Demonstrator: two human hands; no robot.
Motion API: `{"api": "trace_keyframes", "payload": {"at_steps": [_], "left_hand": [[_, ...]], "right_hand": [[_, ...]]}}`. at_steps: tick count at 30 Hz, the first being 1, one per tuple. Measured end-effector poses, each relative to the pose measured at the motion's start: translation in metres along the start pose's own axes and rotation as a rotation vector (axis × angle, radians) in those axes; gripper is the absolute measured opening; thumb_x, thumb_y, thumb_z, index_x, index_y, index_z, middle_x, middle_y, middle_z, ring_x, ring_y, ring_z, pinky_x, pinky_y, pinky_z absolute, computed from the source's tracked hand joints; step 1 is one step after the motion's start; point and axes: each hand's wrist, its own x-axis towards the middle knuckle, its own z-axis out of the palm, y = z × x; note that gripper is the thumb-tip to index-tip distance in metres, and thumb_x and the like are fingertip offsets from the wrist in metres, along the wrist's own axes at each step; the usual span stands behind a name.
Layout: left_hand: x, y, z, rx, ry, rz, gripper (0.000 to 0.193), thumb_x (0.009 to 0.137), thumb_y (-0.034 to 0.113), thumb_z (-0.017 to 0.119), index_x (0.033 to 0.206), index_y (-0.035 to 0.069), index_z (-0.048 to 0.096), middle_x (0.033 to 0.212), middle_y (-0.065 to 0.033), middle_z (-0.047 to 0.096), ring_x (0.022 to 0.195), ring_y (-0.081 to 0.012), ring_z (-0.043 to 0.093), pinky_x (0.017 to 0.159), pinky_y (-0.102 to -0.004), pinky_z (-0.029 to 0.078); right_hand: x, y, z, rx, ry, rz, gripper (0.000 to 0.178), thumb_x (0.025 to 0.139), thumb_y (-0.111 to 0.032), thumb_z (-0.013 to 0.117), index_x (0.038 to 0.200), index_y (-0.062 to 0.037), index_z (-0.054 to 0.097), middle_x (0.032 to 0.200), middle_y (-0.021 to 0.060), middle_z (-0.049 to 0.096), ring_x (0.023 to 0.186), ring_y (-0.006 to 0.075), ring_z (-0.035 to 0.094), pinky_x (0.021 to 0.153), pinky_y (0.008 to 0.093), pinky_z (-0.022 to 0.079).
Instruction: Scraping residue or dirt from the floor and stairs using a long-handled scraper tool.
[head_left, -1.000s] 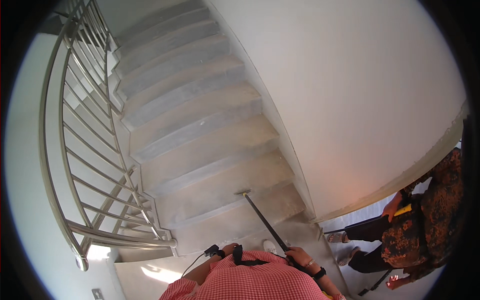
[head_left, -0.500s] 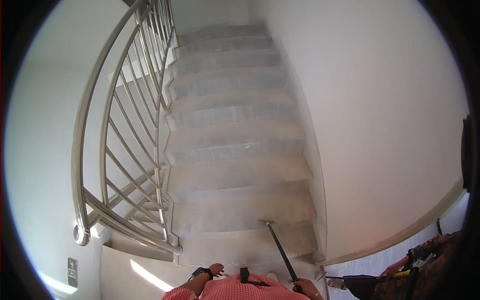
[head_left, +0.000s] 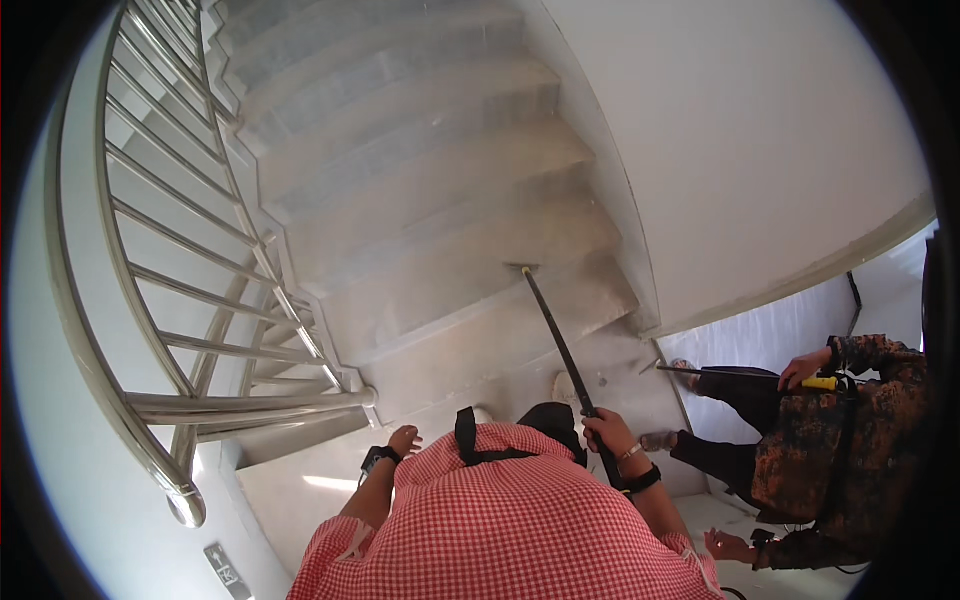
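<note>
My right hand (head_left: 610, 433) is closed around a long-handled scraper (head_left: 553, 328), a black pole with a thin flat head and a yellowish joint. The pole slants up and away to the left. Its flat head (head_left: 520, 266) rests on a dusty low stair tread (head_left: 450, 255). By my left side, in front of the checked red-and-white shirt (head_left: 500, 515), my left hand (head_left: 403, 441) hangs with its fingers apart and nothing in it. A dark band circles each wrist.
Stairs (head_left: 400, 110) rise ahead between a metal railing (head_left: 190, 345) on the left and a white wall (head_left: 740, 130). To the right, a person in a patterned jacket (head_left: 830, 440) holds a thin pole with a yellow grip (head_left: 820, 382). A sign (head_left: 228, 570) is at the lower left.
My view has tilted down and turned, so more of my shirt and arms shows. The person on the right has come further into view. My right hand still grips the scraper.
</note>
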Motion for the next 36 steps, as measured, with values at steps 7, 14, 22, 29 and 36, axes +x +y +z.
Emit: {"api": "trace_keyframes", "payload": {"at_steps": [7, 14, 22, 29, 36], "left_hand": [[-0.005, -0.024, -0.002, 0.077, -0.047, 0.072, 0.040, 0.073, 0.028, 0.039, 0.103, 0.002, 0.034, 0.084, -0.0155, 0.050, 0.066, -0.0223, 0.052, 0.053, -0.0312, 0.043], [-0.018, -0.044, 0.004, -0.009, -0.088, -0.094, 0.039, 0.073, 0.027, 0.039, 0.104, 0.005, 0.034, 0.085, -0.0134, 0.050, 0.068, -0.0228, 0.051, 0.055, -0.0331, 0.043], [-0.007, -0.021, -0.012, 0.130, -0.031, -0.258, 0.036, 0.072, 0.027, 0.036, 0.102, 0.008, 0.035, 0.087, -0.0111, 0.050, 0.069, -0.0231, 0.051, 0.060, -0.0346, 0.041], [0.062, 0.068, 0.007, 0.237, -0.069, -0.196, 0.028, 0.072, 0.026, 0.037, 0.094, 0.009, 0.041, 0.078, -0.0071, 0.052, 0.060, -0.0169, 0.051, 0.050, -0.0283, 0.041], [0.092, 0.188, 0.011, 0.081, -0.098, 0.114, 0.028, 0.073, 0.027, 0.042, 0.095, 0.009, 0.042, 0.073, -0.0047, 0.053, 0.056, -0.0117, 0.049, 0.043, -0.0218, 0.038]], "right_hand": [[-0.001, 0.010, 0.013, 0.029, 0.025, 0.038, 0.022, 0.070, -0.012, 0.045, 0.088, 0.0009, 0.043, 0.051, 0.0031, 0.041, 0.033, 0.0108, 0.038, 0.031, 0.0206, 0.029], [-0.004, 0.010, 0.027, 0.050, 0.044, -0.016, 0.019, 0.068, -0.011, 0.047, 0.082, 0.0023, 0.046, 0.048, 0.0023, 0.042, 0.034, 0.0090, 0.039, 0.030, 0.0195, 0.029], [-0.031, -0.043, 0.045, 0.051, 0.132, -0.113, 0.024, 0.068, -0.006, 0.043, 0.090, 0.0040, 0.041, 0.048, 0.0018, 0.039, 0.033, 0.0083, 0.037, 0.031, 0.0182, 0.028], [0.015, -0.136, 0.036, 0.036, 0.168, -0.346, 0.031, 0.069, -0.003, 0.039, 0.099, 0.0041, 0.036, 0.046, 0.0010, 0.038, 0.031, 0.0078, 0.035, 0.030, 0.0177, 0.028], [0.101, -0.273, 0.023, 0.022, 0.041, -0.585, 0.033, 0.069, -0.002, 0.039, 0.101, 0.0056, 0.034, 0.046, 0.0005, 0.038, 0.031, 0.0069, 0.034, 0.030, 0.0174, 0.027]]}}
